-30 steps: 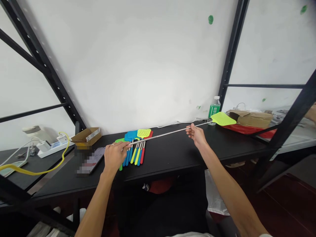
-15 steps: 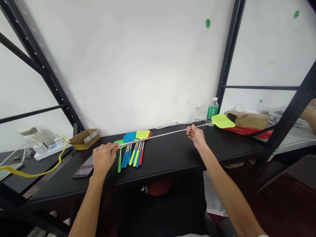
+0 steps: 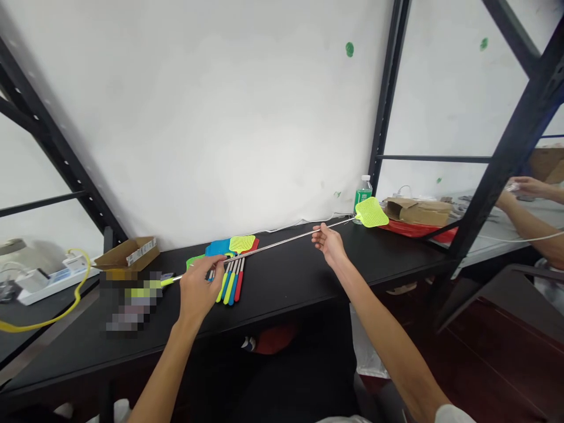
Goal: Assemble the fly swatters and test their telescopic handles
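"Seeing what, left of the left hand?"

"A cardboard box (image 3: 127,252) on the black table (image 3: 282,294)."

"And the left hand (image 3: 198,296)?"

"Clenched around the steel shaft of a fly swatter (image 3: 282,242), above a row of plastic swatters (image 3: 231,281)."

"The right hand (image 3: 328,244)?"

"Open, fingers spread at the shaft, short of the lime mesh head (image 3: 371,212), which partly blocks a water bottle (image 3: 363,191)."

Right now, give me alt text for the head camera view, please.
Two bare hands hold a long metal-shafted fly swatter across a black table: the left hand grips it near the handle, the right hand lies open against the shaft. A row of colourful fly swatters lies beside the left hand, and a co-worker's arm shows at far right.
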Action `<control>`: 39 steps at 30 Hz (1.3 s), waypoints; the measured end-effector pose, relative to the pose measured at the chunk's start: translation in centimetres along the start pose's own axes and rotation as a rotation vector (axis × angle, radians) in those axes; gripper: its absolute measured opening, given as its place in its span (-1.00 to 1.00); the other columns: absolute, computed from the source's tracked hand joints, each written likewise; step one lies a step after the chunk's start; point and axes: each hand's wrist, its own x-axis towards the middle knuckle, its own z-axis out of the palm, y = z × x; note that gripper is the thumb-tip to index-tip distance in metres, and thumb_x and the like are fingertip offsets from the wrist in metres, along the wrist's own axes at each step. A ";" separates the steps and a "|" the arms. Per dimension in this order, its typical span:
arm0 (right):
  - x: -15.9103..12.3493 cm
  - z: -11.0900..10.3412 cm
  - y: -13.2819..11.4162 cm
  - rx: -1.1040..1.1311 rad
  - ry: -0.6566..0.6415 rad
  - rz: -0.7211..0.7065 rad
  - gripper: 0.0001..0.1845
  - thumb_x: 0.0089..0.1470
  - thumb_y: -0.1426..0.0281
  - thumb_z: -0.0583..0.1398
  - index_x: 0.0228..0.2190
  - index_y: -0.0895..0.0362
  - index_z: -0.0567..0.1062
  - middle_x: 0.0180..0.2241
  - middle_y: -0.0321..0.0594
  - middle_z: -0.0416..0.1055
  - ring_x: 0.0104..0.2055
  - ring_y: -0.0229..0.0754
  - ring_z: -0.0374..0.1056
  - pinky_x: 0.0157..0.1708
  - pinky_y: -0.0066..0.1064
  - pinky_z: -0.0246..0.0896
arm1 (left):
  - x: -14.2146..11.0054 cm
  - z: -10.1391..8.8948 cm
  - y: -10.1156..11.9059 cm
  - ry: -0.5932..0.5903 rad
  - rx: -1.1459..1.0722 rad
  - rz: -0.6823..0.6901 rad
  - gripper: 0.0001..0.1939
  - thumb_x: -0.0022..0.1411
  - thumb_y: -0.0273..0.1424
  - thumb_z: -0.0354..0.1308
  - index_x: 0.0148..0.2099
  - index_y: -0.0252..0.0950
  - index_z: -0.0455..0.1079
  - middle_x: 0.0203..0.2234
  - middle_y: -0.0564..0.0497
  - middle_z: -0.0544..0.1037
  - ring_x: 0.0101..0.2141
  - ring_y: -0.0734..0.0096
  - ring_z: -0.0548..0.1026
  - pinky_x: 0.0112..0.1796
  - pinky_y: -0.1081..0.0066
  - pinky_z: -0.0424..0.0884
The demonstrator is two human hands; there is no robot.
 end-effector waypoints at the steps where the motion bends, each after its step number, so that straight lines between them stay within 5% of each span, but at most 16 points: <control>1: -0.1 0.2 0.2 -0.002 -0.003 0.001 -0.66 0.07 0.13 0.28 -0.42 0.18 0.57 -0.55 -0.23 0.48 -0.56 -0.30 0.37 -0.63 -0.53 0.12 | -0.2 0.2 0.2 -0.025 -0.039 -0.003 -0.80 0.26 -0.39 0.11 -0.17 -0.23 0.56 -0.31 -0.04 0.62 -0.35 0.26 0.51 -0.21 0.34 0.37; 5: -0.8 1.2 0.9 0.003 -0.032 0.035 -0.68 0.08 0.14 0.27 -0.41 0.17 0.57 -0.51 -0.20 0.51 -0.55 -0.30 0.37 -0.63 -0.53 0.11 | -0.5 0.6 0.8 -0.155 -0.148 -0.126 -0.77 0.25 -0.31 0.11 -0.17 -0.21 0.57 -0.40 0.00 0.61 -0.46 0.33 0.49 -0.33 0.37 0.38; 10: -1.4 2.1 1.1 0.024 -0.080 0.122 -0.72 0.15 0.22 0.21 -0.40 0.17 0.57 -0.49 -0.21 0.52 -0.55 -0.31 0.36 -0.61 -0.53 0.12 | 0.0 1.5 0.1 -0.370 -0.474 -0.500 -0.61 0.21 -0.12 0.16 -0.07 -0.29 0.54 -0.49 -0.02 0.58 -0.47 0.29 0.51 -0.40 0.38 0.41; 18: -2.0 2.5 1.1 0.002 -0.247 0.194 -0.74 0.17 0.26 0.17 -0.34 0.16 0.59 -0.42 -0.19 0.56 -0.52 -0.31 0.38 -0.60 -0.52 0.14 | 0.2 1.6 -1.2 -0.083 -0.862 -0.918 -0.50 0.08 0.02 0.27 -0.29 -0.39 0.49 -0.54 -0.03 0.51 -0.59 0.48 0.39 -0.52 0.46 0.35; 22: -2.2 2.7 1.2 0.014 -0.249 0.240 -0.76 0.15 0.27 0.17 -0.29 0.14 0.58 -0.43 -0.23 0.54 -0.53 -0.31 0.36 -0.60 -0.53 0.14 | 0.3 1.3 -1.5 0.015 -0.935 -0.951 -0.57 0.07 -0.06 0.31 -0.34 -0.39 0.46 -0.58 0.00 0.47 -0.60 0.51 0.36 -0.56 0.50 0.30; 29: -1.2 1.7 0.5 0.235 -0.009 0.165 -0.78 0.12 0.20 0.18 -0.29 0.07 0.48 -0.59 -0.40 0.31 -0.61 -0.33 0.21 -0.64 -0.49 0.07 | 0.4 0.7 -2.5 0.151 -1.051 -0.956 -0.77 0.10 -0.26 0.25 -0.34 -0.35 0.42 -0.58 0.04 0.44 -0.59 0.49 0.35 -0.57 0.50 0.30; 39: -0.2 0.0 -0.3 0.340 0.092 0.091 -0.64 0.19 0.02 0.09 -0.31 0.05 0.42 -0.67 -0.49 0.02 -0.69 -0.36 -0.02 -0.68 -0.48 -0.05 | 0.9 -0.5 -3.7 0.290 -1.124 -1.026 -0.74 0.14 -0.26 0.13 -0.30 -0.37 0.48 -0.64 0.07 0.35 -0.62 0.53 0.27 -0.59 0.51 0.25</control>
